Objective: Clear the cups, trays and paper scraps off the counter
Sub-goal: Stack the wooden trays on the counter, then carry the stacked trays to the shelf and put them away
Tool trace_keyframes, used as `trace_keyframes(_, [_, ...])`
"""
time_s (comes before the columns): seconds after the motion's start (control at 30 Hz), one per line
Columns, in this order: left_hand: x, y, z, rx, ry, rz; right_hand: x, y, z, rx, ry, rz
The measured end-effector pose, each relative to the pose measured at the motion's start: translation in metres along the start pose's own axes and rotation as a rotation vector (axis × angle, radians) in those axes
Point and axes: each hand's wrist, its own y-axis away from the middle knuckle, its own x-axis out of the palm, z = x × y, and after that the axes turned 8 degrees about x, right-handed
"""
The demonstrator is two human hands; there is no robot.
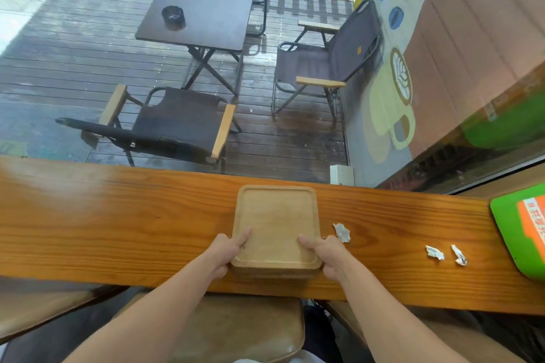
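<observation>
A square light-wood tray [275,215] lies in the middle of the long wooden counter [118,224]; a second tray seems stacked under it, its edge showing at the front. My left hand [225,253] grips the tray's near left corner, thumb on the rim. My right hand [327,253] grips the near right corner the same way. Three crumpled paper scraps lie on the counter to the right: one [342,232] just beside my right hand, two more [434,252] [459,255] farther right. No cup is in view.
A green board with an orange label [519,230] lies at the counter's right end. A padded brown stool [236,330] stands under the counter's near edge. Beyond the window glass is a deck with a dark table and folding chairs.
</observation>
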Motion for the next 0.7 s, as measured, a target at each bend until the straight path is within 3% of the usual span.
trace_keyframes(0.4, [-0.001, 0.032, -0.058, 0.147, -0.020, 0.194, -0.011, 0.061, 0.030, -0.129, -0.085, 0.078])
trace_keyframes(0.7, [0.054, 0.057, -0.049, 0.215, -0.152, 0.153, -0.055, 0.087, -0.011, -0.222, -0.158, 0.064])
